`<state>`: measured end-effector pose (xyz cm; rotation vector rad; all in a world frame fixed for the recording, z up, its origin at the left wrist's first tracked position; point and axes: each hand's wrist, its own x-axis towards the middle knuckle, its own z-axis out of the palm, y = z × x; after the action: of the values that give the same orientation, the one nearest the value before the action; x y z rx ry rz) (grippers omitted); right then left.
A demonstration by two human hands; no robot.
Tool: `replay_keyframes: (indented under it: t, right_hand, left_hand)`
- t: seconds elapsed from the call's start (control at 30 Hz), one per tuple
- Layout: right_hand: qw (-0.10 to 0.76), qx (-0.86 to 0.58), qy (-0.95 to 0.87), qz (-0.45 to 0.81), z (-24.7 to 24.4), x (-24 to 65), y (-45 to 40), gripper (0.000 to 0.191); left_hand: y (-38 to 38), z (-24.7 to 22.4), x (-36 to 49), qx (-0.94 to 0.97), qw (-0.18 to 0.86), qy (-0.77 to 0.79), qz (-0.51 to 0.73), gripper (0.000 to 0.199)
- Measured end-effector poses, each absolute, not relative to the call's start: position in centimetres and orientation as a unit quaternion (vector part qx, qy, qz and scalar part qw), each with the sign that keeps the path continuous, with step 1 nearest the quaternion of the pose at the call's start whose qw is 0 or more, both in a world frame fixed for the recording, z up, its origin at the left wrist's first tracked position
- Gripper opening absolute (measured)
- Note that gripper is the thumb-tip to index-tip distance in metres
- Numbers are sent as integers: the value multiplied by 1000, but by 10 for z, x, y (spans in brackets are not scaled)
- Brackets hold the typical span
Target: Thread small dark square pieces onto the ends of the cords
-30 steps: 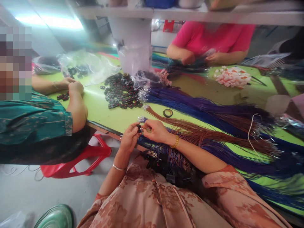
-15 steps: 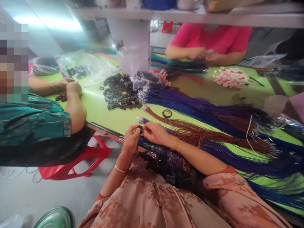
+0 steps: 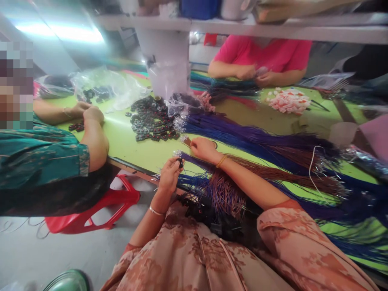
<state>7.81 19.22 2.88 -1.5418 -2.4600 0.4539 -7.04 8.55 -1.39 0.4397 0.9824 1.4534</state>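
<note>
My left hand [image 3: 169, 173] pinches a small black connector [image 3: 181, 163] near the table's front edge. Farther up, my right hand [image 3: 203, 148] is at the tip end of a bundle of brown wires [image 3: 273, 173], its fingers pressed together; whether a wire is between them is too small to tell. Blue wires [image 3: 197, 157] with silvery tips lie just below that hand. Black connectors and wires [image 3: 212, 220] rest on my lap. A pile of black connectors [image 3: 151, 121] lies on the green table [image 3: 121, 143], left of purple and blue wires [image 3: 242, 133].
On the left a person in green [image 3: 39, 157] sits by a red stool [image 3: 121, 202], hands over the table. Across it, a person in pink [image 3: 266, 56] works near pale connectors [image 3: 287, 101]. A shelf [image 3: 273, 29] spans the top; plastic bags [image 3: 112, 89] lie at the back left.
My right hand has left the connector in my left hand and moved up to the brown wire tips, partly covering the tape roll. My left hand keeps the connector. The view has shifted slightly.
</note>
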Motion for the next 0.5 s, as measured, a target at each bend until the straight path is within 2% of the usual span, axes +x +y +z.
replay_keyframes:
  t: [0.13,0.33,0.5]
  right_hand:
    - [12,-527,-842,113,16,70,202,29]
    - [-14,-535,-840,84,13,66,199,34]
    - [-16,-525,-847,89,13,64,202,32]
  left_hand:
    - [88,-19,-70,187,623,424,631,27]
    - [87,-22,-71,195,620,421,633,26]
    - [88,-22,-70,204,620,424,628,27]
